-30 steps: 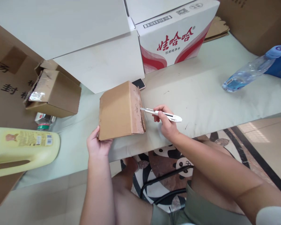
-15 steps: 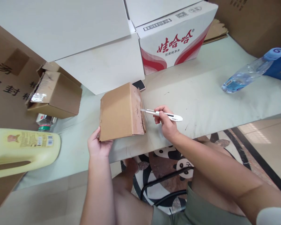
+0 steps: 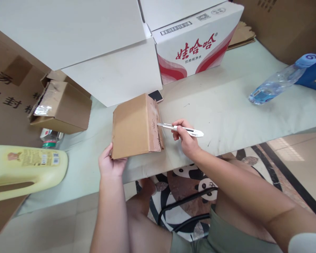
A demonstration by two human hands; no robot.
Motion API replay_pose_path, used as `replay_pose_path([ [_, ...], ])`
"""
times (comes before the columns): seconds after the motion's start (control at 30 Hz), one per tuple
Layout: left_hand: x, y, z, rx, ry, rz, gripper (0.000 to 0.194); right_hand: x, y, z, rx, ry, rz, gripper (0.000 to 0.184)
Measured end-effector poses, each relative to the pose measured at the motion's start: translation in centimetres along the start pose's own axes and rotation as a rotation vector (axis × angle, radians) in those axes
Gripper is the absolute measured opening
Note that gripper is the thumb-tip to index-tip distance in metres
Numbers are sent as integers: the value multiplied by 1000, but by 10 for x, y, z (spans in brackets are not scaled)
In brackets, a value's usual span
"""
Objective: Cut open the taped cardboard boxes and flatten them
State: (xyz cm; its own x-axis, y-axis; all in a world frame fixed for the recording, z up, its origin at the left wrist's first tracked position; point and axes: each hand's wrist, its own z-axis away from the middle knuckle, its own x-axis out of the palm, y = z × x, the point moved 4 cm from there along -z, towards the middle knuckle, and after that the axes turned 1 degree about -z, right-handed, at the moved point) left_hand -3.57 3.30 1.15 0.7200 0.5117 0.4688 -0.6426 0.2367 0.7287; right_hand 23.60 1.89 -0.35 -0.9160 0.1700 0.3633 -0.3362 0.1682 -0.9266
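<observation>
One small brown cardboard box (image 3: 130, 126) is grasped at its near left corner by the left hand (image 3: 112, 163), above the pale green cloth-covered table (image 3: 226, 105). A slim white plastic utility knife (image 3: 191, 131) is clasped in the fingers of the right hand (image 3: 186, 138), its blade tip held at the box's torn right edge. A black-faced phone-like object (image 3: 156, 96) is partly hidden behind the box.

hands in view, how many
2: the left hand holds the near-left corner of the small cardboard box, the right hand holds the white cutter by its torn edge.
</observation>
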Motion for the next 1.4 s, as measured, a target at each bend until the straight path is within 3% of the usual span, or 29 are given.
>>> replay_pose_path([
  [0.2,6,-1,6,-19,117,30,17,0,0,1,2,-11,3,27],
  [0.9,4,-3,5,-12,89,17,12,6,-2,2,88,-55,47,18],
  [1.4,5,-3,4,-21,60,17,26,4,3,3,98,-88,120,16],
])
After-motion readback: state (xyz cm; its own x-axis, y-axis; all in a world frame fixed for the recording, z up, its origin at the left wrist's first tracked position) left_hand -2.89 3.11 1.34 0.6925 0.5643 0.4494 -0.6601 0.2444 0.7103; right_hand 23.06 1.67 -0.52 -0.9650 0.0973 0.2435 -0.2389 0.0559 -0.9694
